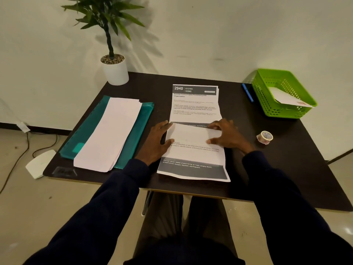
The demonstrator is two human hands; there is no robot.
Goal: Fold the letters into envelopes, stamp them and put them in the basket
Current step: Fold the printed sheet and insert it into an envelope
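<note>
A printed letter point(193, 153) lies in front of me on the dark table point(286, 169), its top part folded down so a blank white panel point(193, 134) faces up. My left hand point(159, 139) pinches the fold's left edge, and my right hand point(227, 134) holds its right edge. Another printed sheet point(194, 104) headed "2940 KITCHEN" lies beyond it. A stack of white envelopes point(112, 131) rests on a teal folder point(139, 131) to the left. The green basket point(282, 92) at the far right holds one envelope point(286, 98). A roll of stamp tape point(264, 137) sits right of my hand.
A blue pen point(248, 92) lies next to the basket. A potted plant point(114, 67) in a white pot stands at the table's back left corner. A white device point(40, 163) and cables lie on the floor at left.
</note>
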